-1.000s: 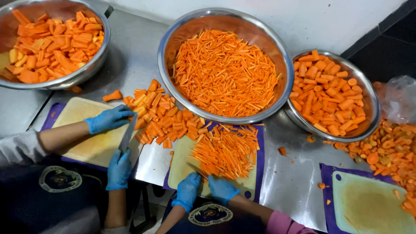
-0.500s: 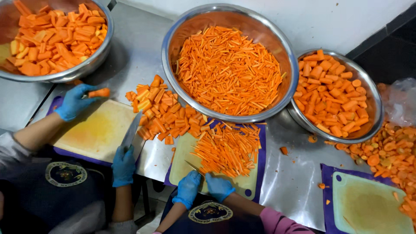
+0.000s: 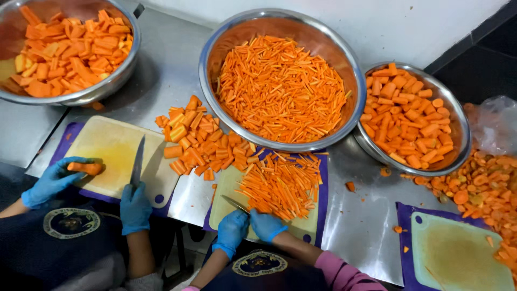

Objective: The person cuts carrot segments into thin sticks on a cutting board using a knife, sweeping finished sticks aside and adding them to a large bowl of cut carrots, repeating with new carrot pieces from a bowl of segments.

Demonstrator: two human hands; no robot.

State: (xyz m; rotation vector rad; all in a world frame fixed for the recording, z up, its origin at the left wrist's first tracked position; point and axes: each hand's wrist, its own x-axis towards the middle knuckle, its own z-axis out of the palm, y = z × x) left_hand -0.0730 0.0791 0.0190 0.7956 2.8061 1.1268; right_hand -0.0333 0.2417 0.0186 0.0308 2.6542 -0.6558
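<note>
My left hand, in a blue glove, grips a knife with its blade pointing up and left over a pale cutting board. My right hand, also gloved, rests on the near edge of a heap of thin carrot sticks on that board. Beyond the board stands a large steel bowl full of carrot sticks. A pile of carrot chunks lies to the left of the sticks.
At the left a co-worker in blue gloves holds a carrot piece and a knife over another board. Steel bowls of carrot chunks stand far left and right. A bare green board and loose carrot slices lie right.
The co-worker's hand reached out to a carrot piece near the far-left bowl and brought it back to the near-left edge of their board. My hands stayed at the carrot sticks.
</note>
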